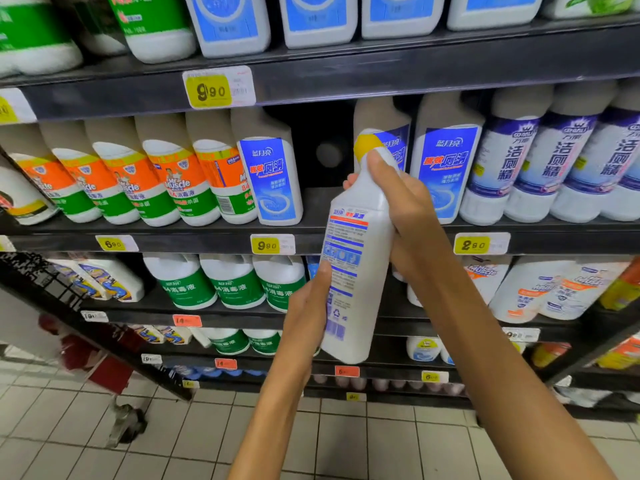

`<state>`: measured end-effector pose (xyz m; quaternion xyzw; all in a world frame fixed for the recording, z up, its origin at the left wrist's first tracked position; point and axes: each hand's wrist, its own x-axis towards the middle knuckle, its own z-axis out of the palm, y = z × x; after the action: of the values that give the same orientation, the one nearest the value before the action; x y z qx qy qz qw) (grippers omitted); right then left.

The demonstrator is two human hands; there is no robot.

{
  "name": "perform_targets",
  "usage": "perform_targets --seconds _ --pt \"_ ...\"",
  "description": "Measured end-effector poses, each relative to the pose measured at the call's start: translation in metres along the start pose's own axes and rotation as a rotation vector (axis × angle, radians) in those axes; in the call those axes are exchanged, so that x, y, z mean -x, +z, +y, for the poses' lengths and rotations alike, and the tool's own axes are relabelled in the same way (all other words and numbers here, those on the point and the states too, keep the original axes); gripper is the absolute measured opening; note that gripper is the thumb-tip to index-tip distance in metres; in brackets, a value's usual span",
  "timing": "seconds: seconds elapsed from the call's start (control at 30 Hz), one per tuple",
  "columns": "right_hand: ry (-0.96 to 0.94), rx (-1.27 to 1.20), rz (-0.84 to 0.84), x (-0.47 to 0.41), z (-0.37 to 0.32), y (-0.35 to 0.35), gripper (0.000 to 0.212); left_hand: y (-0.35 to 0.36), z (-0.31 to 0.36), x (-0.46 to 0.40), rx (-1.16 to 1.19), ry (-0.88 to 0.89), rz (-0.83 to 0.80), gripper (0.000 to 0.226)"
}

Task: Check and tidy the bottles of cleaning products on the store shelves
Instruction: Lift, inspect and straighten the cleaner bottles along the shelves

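I hold a white bottle with a yellow cap in front of the middle shelf, tilted, its back label with small print and a barcode facing me. My right hand grips its neck and upper body. My left hand holds its lower left side, thumb on the label. Behind it there is a dark gap in the row of blue-labelled bottles on the middle shelf.
Orange-and-green bottles fill the middle shelf's left, purple-labelled ones its right. Big jugs stand on the top shelf, green-labelled bottles below. Yellow price tags line the shelf edges. A black trolley stands at left on the tiled floor.
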<state>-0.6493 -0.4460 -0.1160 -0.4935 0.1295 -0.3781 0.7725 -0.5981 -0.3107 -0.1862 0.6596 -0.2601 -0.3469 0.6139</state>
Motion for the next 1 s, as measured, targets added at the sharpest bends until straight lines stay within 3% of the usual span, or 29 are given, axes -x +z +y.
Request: perform_targets --seconds 0.1,0.2,0.33,0.43,0.53,0.6,0.67,0.8,0.9,1.0 --pt "0.025 -0.064 -0.055 -0.005 0.002 0.009 0.030 -0.012 0.001 -0.003 0.295 -0.093 -0.123 0.054" --pt "0.103 0.054 -0.083 -0.014 0.010 0.019 0.062 -0.027 0.004 0.001 0.474 -0.256 -0.345 0.057" --pt "0.150 0.057 -0.021 -0.017 0.024 0.038 0.066 -0.047 0.003 -0.005 0.339 -0.232 -0.333 0.060" --pt "0.062 0.297 0.121 -0.018 0.028 0.056 0.044 -0.070 0.005 -0.007 0.334 -0.155 -0.322 0.062" --pt "0.060 0.543 0.266 -0.025 0.032 0.070 0.053 -0.086 0.008 -0.003 0.254 -0.091 -0.297 0.059" --pt "0.079 0.604 0.248 -0.025 0.034 0.079 0.051 -0.091 0.009 -0.001 0.245 -0.078 -0.265 0.052" --pt "0.088 0.526 0.180 -0.021 0.041 0.084 0.044 -0.100 0.012 0.001 0.363 -0.105 -0.292 0.040" --pt "0.287 0.052 0.052 -0.007 0.055 0.084 0.032 -0.117 0.018 0.010 0.611 -0.059 -0.414 0.033" --pt "0.418 0.005 0.075 0.000 0.066 0.082 0.033 -0.114 0.023 0.018 0.691 -0.059 -0.464 0.043" --pt "0.529 -0.037 0.154 0.005 0.075 0.080 0.035 -0.116 0.028 0.022 0.808 -0.192 -0.580 0.049"
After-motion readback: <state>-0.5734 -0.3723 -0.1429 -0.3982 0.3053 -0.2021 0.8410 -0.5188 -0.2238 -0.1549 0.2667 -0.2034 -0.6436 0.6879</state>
